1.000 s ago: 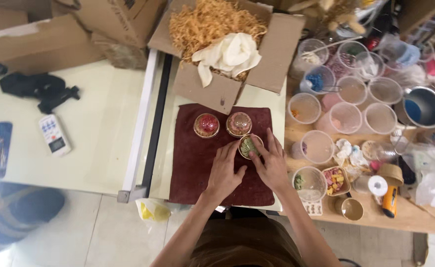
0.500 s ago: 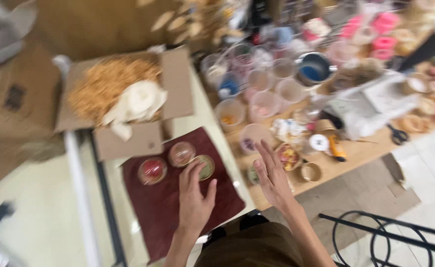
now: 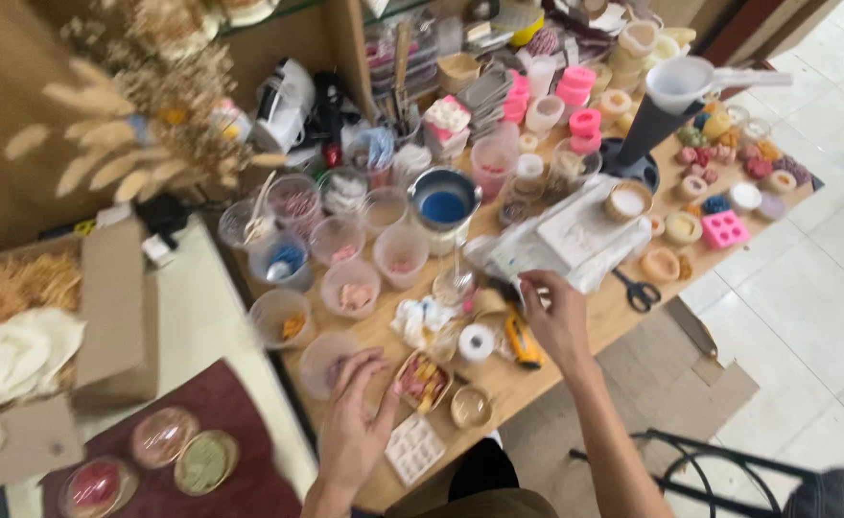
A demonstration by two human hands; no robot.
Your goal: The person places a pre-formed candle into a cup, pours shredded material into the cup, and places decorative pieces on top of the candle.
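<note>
Wooden table (image 3: 537,369), cluttered, is my landmark for everything. Left hand (image 3: 353,422) hovers over the table's near edge, fingers spread, holding nothing; fingertips are just beside an empty clear plastic cup (image 3: 324,363) and a small tray of pink and yellow bits (image 3: 422,379). Nearer to me than the tray sits a white mould (image 3: 414,448), with a small round tin (image 3: 470,407) beside it. Right hand (image 3: 556,317) is further along the table's near side, fingers curled and pinching at the edge of a clear plastic bag (image 3: 575,240); cannot tell whether it actually grips it. Between my hands: a roll of white tape (image 3: 477,341) and a yellow cutter (image 3: 522,341). Black scissors (image 3: 639,291) lie beyond the right hand near the table edge. At the table's middle stands a metal pot with blue inside (image 3: 444,205), ringed by plastic cups. Off the table's left end, a dark red cloth (image 3: 240,412) carries three domed round pieces: red (image 3: 96,484), pinkish (image 3: 164,436), green (image 3: 205,461).
</note>
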